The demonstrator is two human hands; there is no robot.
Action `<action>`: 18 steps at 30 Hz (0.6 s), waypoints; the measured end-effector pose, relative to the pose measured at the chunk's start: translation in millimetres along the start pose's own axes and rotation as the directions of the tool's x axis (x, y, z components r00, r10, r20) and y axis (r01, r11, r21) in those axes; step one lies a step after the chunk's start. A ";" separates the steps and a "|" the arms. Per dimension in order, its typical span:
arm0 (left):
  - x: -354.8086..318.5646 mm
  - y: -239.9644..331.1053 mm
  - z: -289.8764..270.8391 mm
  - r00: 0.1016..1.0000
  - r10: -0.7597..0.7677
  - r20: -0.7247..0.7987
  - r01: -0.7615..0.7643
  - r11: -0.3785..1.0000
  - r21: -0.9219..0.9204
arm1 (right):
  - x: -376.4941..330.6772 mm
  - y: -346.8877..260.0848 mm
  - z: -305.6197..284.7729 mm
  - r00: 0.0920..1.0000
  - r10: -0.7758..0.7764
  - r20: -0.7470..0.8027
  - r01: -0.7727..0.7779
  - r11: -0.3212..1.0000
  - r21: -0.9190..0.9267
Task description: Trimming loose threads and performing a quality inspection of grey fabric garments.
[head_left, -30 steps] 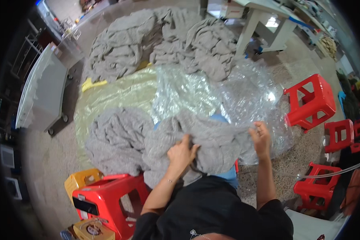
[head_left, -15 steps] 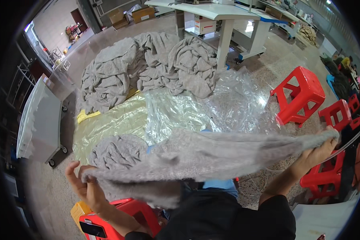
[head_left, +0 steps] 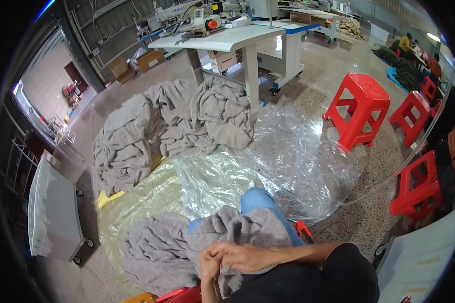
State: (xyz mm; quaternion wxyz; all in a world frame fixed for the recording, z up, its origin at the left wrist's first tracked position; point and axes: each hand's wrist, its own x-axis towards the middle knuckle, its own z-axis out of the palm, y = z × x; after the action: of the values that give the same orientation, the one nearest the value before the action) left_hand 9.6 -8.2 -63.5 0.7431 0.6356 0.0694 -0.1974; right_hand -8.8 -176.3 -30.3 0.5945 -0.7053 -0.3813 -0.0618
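A grey knitted fabric piece (head_left: 260,228) lies bunched over my lap, with folds hanging below my hands. My left hand (head_left: 210,263) and my right hand (head_left: 248,258) meet above it, touching each other. Both are closed, with fingers curled in; the knit shows right beneath and beside them, and their grip on it is partly hidden. To the left of my knees rests a crumpled heap of the same grey knit (head_left: 159,250), touching the piece on my lap.
Plastic sheeting (head_left: 212,177) covers the floor ahead, with a large pile of grey knits (head_left: 207,113) at its far side. Red stools (head_left: 361,103) stand on the right. A wheeled white cart (head_left: 55,212) is at left, a white sewing table (head_left: 222,41) beyond the pile.
My hands have come together from wide apart, where they held the knit stretched out between them. The fabric now lies gathered on my lap. The view has shifted, showing more of the machines behind.
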 end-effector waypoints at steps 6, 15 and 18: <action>-5.2 -5.3 -12.3 0.985 0.150 -0.087 -0.146 0.988 0.050 | -1.7 26.5 -17.4 0.922 0.326 0.209 -0.317 0.945 -0.078; 21.4 -31.8 4.9 0.858 0.274 -0.435 -0.271 0.960 0.071 | -2.9 39.7 4.3 0.955 0.267 0.126 -0.238 0.948 -0.210; 24.3 -43.2 10.5 0.797 0.327 -0.508 -0.343 0.937 0.065 | -7.2 38.1 4.7 0.933 0.316 0.173 -0.268 0.929 -0.253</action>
State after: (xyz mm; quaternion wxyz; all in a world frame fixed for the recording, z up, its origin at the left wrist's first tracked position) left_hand 13.7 -28.4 -109.8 0.7303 0.6559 0.1534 0.1135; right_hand 7.8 -175.6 -65.7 0.4693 -0.8198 -0.3226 0.0600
